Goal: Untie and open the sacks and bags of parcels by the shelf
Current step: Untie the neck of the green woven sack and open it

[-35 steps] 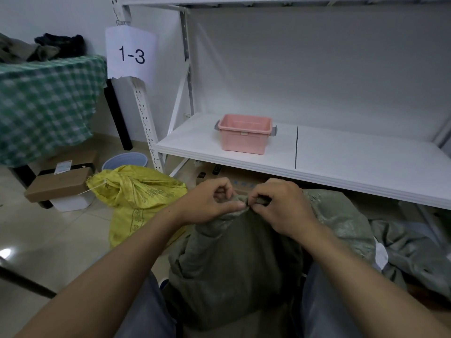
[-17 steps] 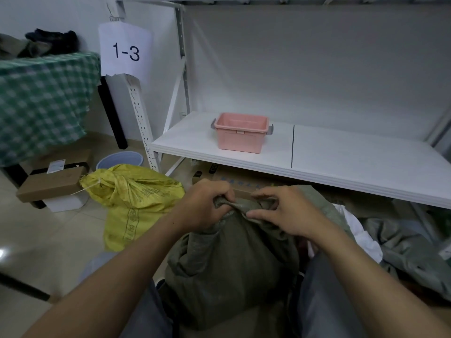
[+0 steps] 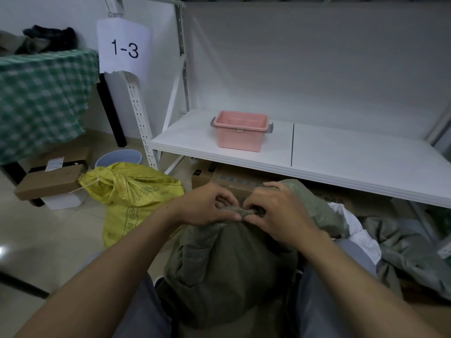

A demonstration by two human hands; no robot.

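A dark green woven sack [image 3: 224, 269] stands between my knees, its neck gathered into a twisted knot at the top. My left hand [image 3: 207, 207] grips the knot from the left with curled fingers. My right hand [image 3: 275, 211] pinches the same knot from the right. A yellow woven sack [image 3: 131, 191], tied shut with string, lies on the floor to the left. Another grey-green sack [image 3: 405, 247] lies crumpled at the right under the shelf.
A white metal shelf [image 3: 341, 162] stands ahead with a pink plastic bin [image 3: 241, 134] on it. Cardboard boxes [image 3: 244, 181] sit under the shelf. On the left are a blue bucket [image 3: 119, 157], stacked boxes [image 3: 48, 181] and a table with a green checked cloth [image 3: 41, 98].
Both hands stayed on the green sack's neck and shifted their grip, the fingers working at the knot. The view moved slightly.
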